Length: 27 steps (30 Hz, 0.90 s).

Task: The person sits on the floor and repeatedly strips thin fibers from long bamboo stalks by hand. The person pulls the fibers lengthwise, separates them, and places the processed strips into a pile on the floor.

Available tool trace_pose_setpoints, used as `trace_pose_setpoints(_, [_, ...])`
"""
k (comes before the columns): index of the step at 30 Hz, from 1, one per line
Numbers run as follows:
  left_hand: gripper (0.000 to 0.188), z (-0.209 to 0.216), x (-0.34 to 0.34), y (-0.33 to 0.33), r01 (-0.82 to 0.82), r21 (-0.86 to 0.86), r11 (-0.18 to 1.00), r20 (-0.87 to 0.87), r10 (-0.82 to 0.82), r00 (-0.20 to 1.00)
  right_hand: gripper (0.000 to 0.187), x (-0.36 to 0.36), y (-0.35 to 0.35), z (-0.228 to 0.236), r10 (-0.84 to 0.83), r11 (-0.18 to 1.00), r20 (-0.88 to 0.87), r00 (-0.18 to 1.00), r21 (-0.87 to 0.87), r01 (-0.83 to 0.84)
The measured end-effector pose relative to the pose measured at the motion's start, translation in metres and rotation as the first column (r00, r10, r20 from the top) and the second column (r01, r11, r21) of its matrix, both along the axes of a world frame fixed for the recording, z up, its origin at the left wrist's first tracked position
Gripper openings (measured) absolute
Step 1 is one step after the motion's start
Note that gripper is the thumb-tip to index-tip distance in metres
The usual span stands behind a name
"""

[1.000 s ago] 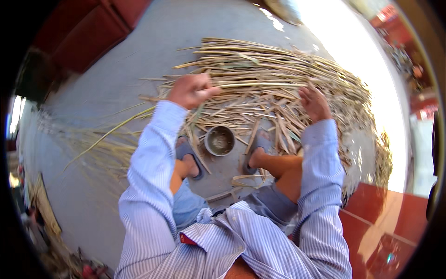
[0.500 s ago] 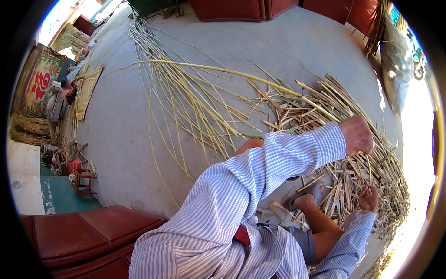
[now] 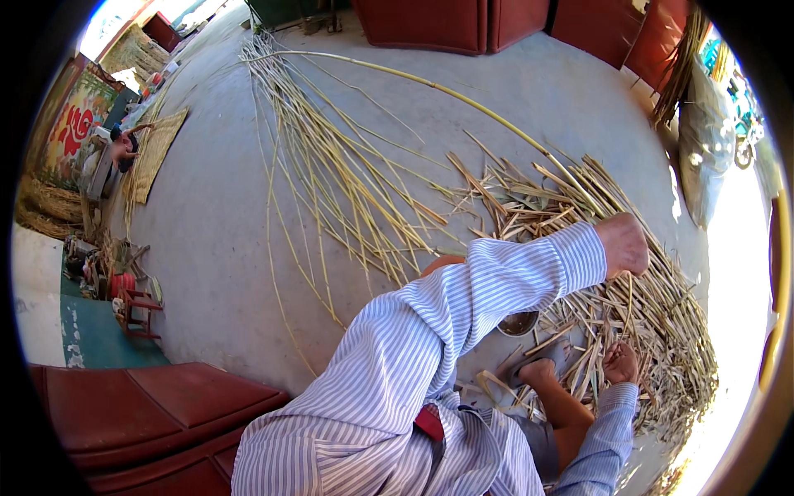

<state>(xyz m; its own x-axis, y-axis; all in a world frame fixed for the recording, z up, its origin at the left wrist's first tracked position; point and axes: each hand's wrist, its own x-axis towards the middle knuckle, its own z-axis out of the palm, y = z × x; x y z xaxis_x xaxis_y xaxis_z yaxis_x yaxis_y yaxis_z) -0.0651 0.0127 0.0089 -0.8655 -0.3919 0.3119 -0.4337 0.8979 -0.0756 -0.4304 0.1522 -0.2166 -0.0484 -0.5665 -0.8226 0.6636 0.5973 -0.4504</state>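
My left hand (image 3: 624, 245) is a closed fist, knuckles up, above a heap of split stalks (image 3: 678, 318). A long yellow-green reed stalk (image 3: 480, 109) runs from the fist in an arc to the far left, its thin end over a spread of whole stalks (image 3: 322, 174). Lower in the view and closer to my body is my right hand (image 3: 620, 364), its fingers curled in over the heap. What those fingers hold, if anything, is too small to tell. A thin strip hangs below the left fist towards the right hand.
Beside my sandalled foot (image 3: 542, 370) sits a small round bowl (image 3: 518, 322). Red padded seats stand at lower left (image 3: 157, 405) and along the far side (image 3: 422, 23). At far left another person (image 3: 124, 149) bends by a woven mat (image 3: 161, 155).
The long stalk's far part has swung up and away, from crossing the spread stalks to arching over them. My right hand has drawn back leftward, closer to my body; the left fist has barely moved.
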Motion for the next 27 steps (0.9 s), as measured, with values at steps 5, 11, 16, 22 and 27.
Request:
trace_pose_setpoints(5, [0.005,-0.051,0.071,-0.035,-0.465,0.074,0.882,0.456,0.385,0.803,0.021,0.080,-0.017,-0.043,0.142,0.990,0.041,0.989,-0.017,-0.142])
trace_pose_setpoints(11, [0.011,-0.063,0.094,-0.013,-0.512,0.216,0.832,0.431,0.389,0.814,0.017,0.288,-0.041,-0.107,0.381,0.921,-0.047,0.923,-0.067,-0.384])
trace_pose_setpoints(16, [0.001,-0.063,0.086,0.023,-0.344,0.218,0.913,0.310,0.270,0.912,0.027,0.415,-0.046,-0.050,0.137,0.955,0.318,0.938,-0.293,-0.040])
trace_pose_setpoints(22, [0.005,-0.067,0.064,0.035,-0.306,0.095,0.947,0.282,0.269,0.921,0.031,0.440,-0.046,-0.070,0.393,0.901,0.148,0.908,-0.260,-0.347])
trace_pose_setpoints(27, [0.007,-0.078,0.063,0.032,-0.203,0.184,0.962,0.024,0.202,0.979,0.034,0.437,-0.051,-0.103,0.734,0.531,-0.434,0.522,-0.113,-0.840])
